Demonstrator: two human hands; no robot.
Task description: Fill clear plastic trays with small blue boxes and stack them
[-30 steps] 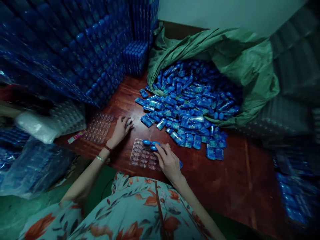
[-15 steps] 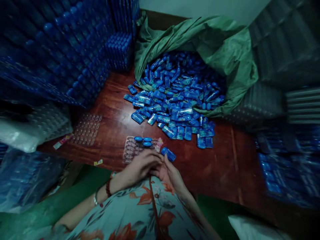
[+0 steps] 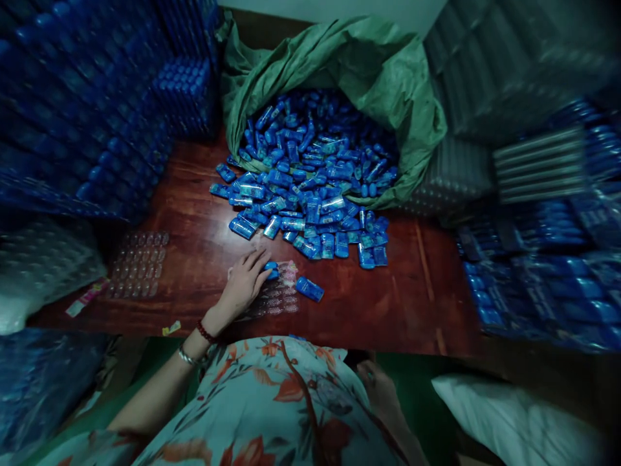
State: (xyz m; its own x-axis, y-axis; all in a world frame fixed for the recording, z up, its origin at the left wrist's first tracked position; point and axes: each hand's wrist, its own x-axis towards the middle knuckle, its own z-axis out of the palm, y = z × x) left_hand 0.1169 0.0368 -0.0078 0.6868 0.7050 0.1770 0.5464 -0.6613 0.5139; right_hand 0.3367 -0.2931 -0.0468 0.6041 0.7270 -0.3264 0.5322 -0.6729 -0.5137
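My left hand [image 3: 244, 283] lies over the left part of a clear plastic tray [image 3: 281, 304] with moulded pockets, fingers stretched out and thumb apart. Small blue oval-ended containers [image 3: 272, 270] show between its thumb and index finger, partly hidden by the hand. A pink and white slip [image 3: 291, 273] is at the tray's right side. Just right of it, one flat blue container [image 3: 309, 289] lies loose on the table. Down past the table's front edge, beside my lap, is my right hand [image 3: 378, 385]; its fingers are mostly hidden in shadow.
A green sack [image 3: 417, 123] spills a heap of blue containers [image 3: 310, 188] onto the wooden table [image 3: 194, 259]. Another clear tray [image 3: 138, 264] lies at left. Tall stacks of filled blue trays [image 3: 97, 116] stand left; grey tray stacks [image 3: 509, 77] and blue packs [image 3: 538, 278] stand right.
My hands, together in front of the tray before, have parted. The left went forward onto the tray, and the right dropped below the table edge. The camera view has shifted rightward.
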